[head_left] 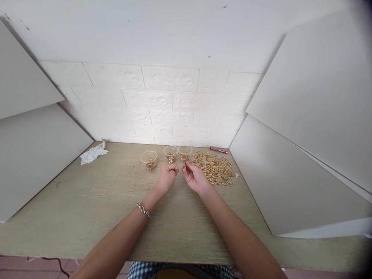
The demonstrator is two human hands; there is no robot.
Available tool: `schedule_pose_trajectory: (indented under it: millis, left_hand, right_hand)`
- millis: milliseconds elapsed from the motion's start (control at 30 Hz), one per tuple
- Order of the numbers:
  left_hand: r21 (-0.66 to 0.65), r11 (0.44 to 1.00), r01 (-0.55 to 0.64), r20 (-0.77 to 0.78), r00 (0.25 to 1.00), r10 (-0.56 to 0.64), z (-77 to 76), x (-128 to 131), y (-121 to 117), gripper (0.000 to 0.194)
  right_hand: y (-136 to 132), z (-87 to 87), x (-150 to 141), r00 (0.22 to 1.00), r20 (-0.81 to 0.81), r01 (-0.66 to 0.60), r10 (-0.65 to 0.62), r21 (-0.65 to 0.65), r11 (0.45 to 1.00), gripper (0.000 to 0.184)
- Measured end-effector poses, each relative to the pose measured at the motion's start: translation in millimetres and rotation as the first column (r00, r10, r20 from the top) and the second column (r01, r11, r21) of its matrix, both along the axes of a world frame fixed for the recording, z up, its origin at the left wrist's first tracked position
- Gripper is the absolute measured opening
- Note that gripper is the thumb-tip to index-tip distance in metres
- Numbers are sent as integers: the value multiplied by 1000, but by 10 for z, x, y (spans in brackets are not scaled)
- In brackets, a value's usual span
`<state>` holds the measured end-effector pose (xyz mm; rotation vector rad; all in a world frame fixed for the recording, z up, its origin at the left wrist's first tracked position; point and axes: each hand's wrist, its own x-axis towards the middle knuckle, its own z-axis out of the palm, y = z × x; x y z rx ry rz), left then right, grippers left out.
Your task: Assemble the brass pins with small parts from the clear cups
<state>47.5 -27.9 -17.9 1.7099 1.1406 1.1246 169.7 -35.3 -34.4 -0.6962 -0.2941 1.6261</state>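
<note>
The left hand [167,176] curls into a loose fist, anything inside hidden; the right hand [195,178] brings its fingertips [186,166] together in a pinch, and I can't tell whether they hold anything. Just ahead stand three clear plastic cups [171,154] holding brass-coloured pins, with more brass-coloured pins [213,168] scattered beside them on the counter [87,201]

table [87,205]: pale beige, faint wood grain | pins [213,168]: brassy gold | cups [148,159]: clear | tissue [93,154]: white, far left | marker [218,150]: red, far right | wall [171,100]: white, brick pattern | side panels [314,116]: off-white | bracelet [143,210]: silver | shorts [145,269]: blue-white check, near
</note>
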Motion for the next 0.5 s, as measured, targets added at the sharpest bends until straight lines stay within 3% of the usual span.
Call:
schedule_pose_trajectory:
  millis: [133, 300, 400, 500]
  left_hand:
    - [6, 1000, -10, -27, 1000, 10, -76, -17, 57, 14]
    - [-48, 998, 32, -41, 999, -34, -127, 4, 65, 14]
    - [-134, 991, 2, 2, 1000, -2, -98, 26, 39, 12]
    - [-272, 960, 70, 92, 995, -47, -60, 28, 34, 24]
  right_hand:
    - [-35, 72, -19, 997, -72, 26, -32, -84, 996, 12]
    - [-50, 122, -9, 994, -105, 1, -9, -79, 997, 20]
    - [-49, 138, 3, 995, -100, -17, 12, -55, 998, 20]
    - [-53, 152, 10, 995, -92, -38, 35, -29, 999, 18]
